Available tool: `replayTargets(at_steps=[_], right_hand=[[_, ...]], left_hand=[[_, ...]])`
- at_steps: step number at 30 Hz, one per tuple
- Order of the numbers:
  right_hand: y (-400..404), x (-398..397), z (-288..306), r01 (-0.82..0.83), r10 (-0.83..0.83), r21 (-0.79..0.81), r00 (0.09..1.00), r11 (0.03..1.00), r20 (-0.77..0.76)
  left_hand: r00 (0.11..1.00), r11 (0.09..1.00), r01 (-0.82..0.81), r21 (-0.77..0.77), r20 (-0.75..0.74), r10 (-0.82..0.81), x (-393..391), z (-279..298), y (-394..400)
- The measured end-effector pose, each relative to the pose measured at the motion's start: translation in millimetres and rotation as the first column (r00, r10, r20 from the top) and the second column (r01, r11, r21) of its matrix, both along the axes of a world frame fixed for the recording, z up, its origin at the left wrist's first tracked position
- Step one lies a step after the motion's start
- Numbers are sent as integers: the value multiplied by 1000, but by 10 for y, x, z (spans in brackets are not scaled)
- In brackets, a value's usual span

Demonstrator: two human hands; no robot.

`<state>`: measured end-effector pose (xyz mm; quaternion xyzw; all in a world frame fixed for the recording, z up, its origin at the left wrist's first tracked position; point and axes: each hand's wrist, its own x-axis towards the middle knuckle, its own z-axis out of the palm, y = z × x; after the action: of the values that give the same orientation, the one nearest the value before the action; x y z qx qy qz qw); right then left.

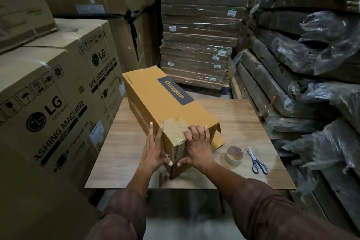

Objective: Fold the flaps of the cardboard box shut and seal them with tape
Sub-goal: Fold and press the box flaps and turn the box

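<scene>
A long yellow cardboard box (167,99) marked Crompton lies on the wooden table (120,152), its near end facing me. Strips of tape (176,128) cover the top at that end. My left hand (153,148) presses flat against the left side of the near end, thumb on the end face. My right hand (196,146) lies over the top edge with fingers spread on the tape and thumb on the end flaps. A side flap (219,136) sticks out at the box's right. A roll of tape (234,156) lies to the right of the box.
Blue-handled scissors (257,161) lie right of the tape roll. Large LG cartons (58,103) stand at the left of the table. Wrapped flat packs (200,31) are stacked behind, and plastic-covered bundles (311,64) fill the right side.
</scene>
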<state>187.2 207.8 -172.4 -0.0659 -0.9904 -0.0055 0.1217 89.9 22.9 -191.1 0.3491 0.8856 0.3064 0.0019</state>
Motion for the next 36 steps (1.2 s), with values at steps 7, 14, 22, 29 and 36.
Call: replayTargets(at_steps=[7, 14, 22, 29, 36], right_hand=[[151, -42, 408, 10, -73, -299, 977, 954, -199], [571, -405, 768, 453, -425, -358, 891, 816, 158], [836, -533, 717, 533, -375, -418, 835, 736, 404], [1275, -514, 777, 562, -353, -594, 826, 576, 439], [1588, -510, 756, 565, -279, -743, 824, 358, 493]], left_hand=[[997, 992, 43, 117, 66, -51, -30, -25, 45], [977, 949, -213, 231, 74, 201, -34, 71, 118], [311, 673, -730, 123, 936, 167, 21, -188, 241], [154, 649, -756, 87, 987, 48, 135, -411, 565], [223, 629, -768, 120, 971, 86, -37, -240, 730]])
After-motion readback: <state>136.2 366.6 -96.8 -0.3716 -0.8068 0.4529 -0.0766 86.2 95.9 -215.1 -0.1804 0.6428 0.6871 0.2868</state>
